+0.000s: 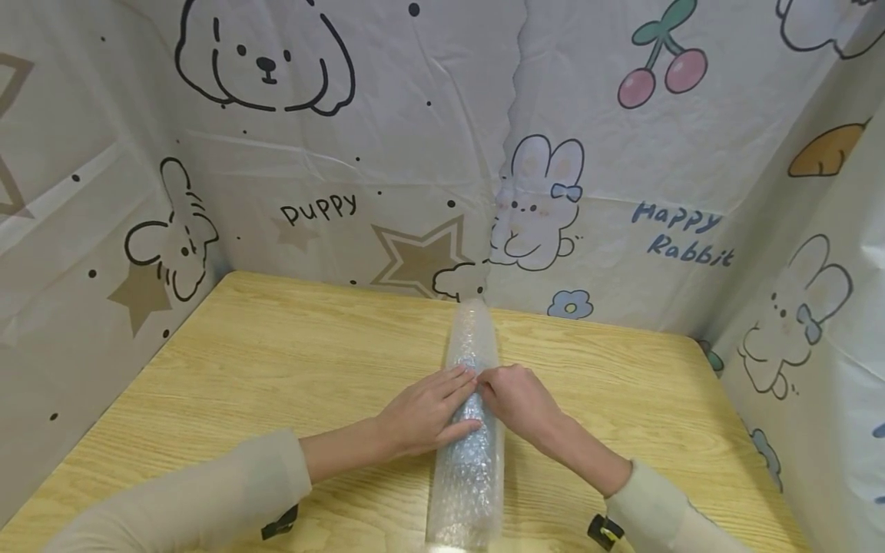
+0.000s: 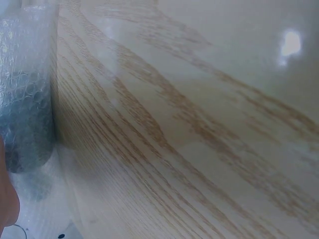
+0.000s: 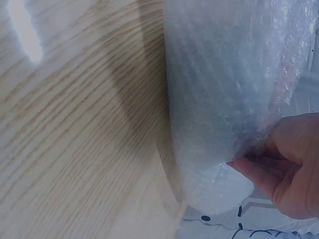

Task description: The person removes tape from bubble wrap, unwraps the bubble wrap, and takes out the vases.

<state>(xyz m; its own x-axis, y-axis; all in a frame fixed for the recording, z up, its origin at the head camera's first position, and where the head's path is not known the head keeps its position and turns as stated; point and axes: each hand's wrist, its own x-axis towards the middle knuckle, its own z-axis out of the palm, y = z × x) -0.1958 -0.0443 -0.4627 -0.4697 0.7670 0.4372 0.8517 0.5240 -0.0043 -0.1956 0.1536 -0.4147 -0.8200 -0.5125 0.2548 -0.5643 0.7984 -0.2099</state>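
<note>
A long roll of clear bubble wrap (image 1: pixel 466 468) lies on the table, pointing away from the body, with something bluish inside. My left hand (image 1: pixel 432 412) rests on its upper left side, fingers extended. From the right, my right hand (image 1: pixel 520 399) pinches the wrap's edge with curled fingers close to the left fingertips. The right wrist view shows thumb and finger of the right hand (image 3: pixel 291 167) on the bubble wrap (image 3: pixel 219 84). In the left wrist view a dark bluish shape shows through the wrap (image 2: pixel 25 99), and only a sliver of the left hand (image 2: pixel 7 194) is visible.
The wood-grain table (image 1: pixel 311 346) extends on both sides of the roll. Patterned white sheets (image 1: pixel 387 153) hang behind it and at both sides, close to the table's edges. Small black devices show beneath both sleeves.
</note>
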